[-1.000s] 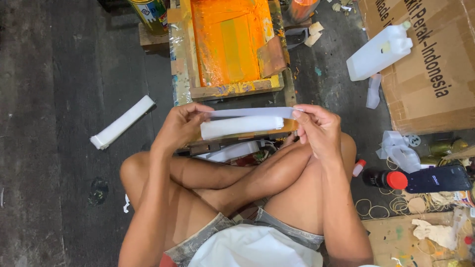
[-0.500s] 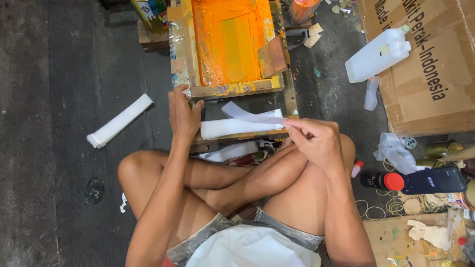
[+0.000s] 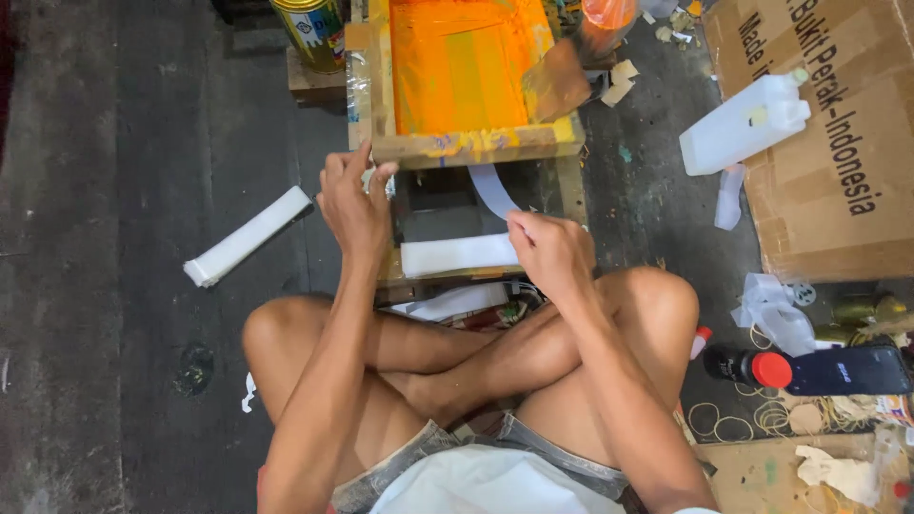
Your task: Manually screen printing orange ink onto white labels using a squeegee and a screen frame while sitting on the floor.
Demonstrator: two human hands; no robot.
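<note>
A dark concrete floor (image 3: 124, 143) fills the view, and a person sits cross-legged on it. At upper right lies a flattened brown cardboard box (image 3: 838, 181) with black lettering along its face. Ahead of the knees stands a wooden screen-printing frame (image 3: 466, 143), its mesh flooded with orange ink, with a brown squeegee (image 3: 555, 84) leaning in its right corner. A white plastic jerrycan (image 3: 743, 128) lies on its side against the carton. A long bundle of white strips (image 3: 246, 238) rests on the floor to the left, well apart from the frame. A yellow tin can (image 3: 309, 29) with a blue-and-white label stands at the frame's upper left corner. At lower right lies a dark bottle (image 3: 809, 369) with a red cap, near loose rubber bands (image 3: 776, 414).

The left hand (image 3: 354, 205) sits at the frame's near left corner, fingers spread and raised, fingertips touching the wood. The right hand (image 3: 552, 249) pinches one curling white paper strip (image 3: 490, 188) between thumb and fingers, lifting it beneath the frame's front rail, just above the stack of white strips (image 3: 459, 255) on the wooden base.
</note>
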